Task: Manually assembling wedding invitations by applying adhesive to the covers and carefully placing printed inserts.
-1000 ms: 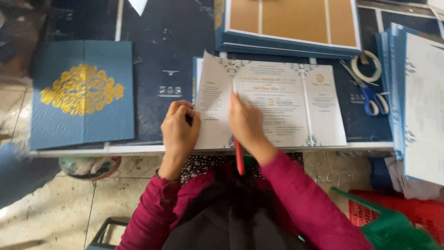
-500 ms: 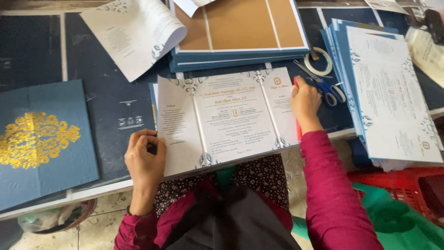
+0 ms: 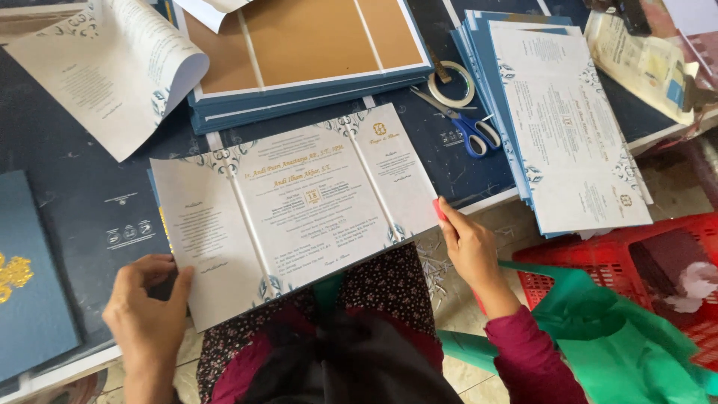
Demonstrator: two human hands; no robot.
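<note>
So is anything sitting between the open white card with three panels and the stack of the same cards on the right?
Nothing lies directly between them. The white three-panel card, held by both hands, faces bare dark table up to the card stack. The blue-handled scissors and the tape roll lie just above that gap.

Single head-worn camera, looking steeply down from close above onto the surface [image 3: 67,179] edge, lap and floor.

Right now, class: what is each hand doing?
Left hand: closed, gripping the printed card at its left edge.
Right hand: holding its right edge.
</note>
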